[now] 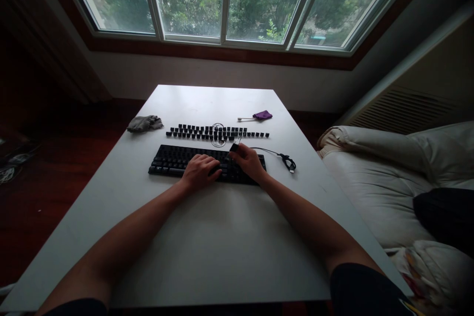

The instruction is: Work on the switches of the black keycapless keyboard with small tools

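Observation:
A black keyboard (170, 158) lies across the white table, and many of its keycaps are in place on the left side. My left hand (200, 170) rests on its middle with the fingers stretched out, holding nothing. Over the right part of the keyboard, my right hand (250, 162) is closed in a pinch. Between its fingertips is a small black piece with thin wires sticking up, which looks like a wire keycap puller (234, 147). Loose black keycaps (188, 131) lie in rows just beyond the keyboard. My right hand hides part of the keys.
A cable (288, 162) with a USB plug lies coiled to the right. At the back are a purple pouch (262, 115) and white-tipped sticks (245, 119); a grey cloth (144, 123) sits at the left edge. A pale sofa (370, 182) stands right of the table (222, 242).

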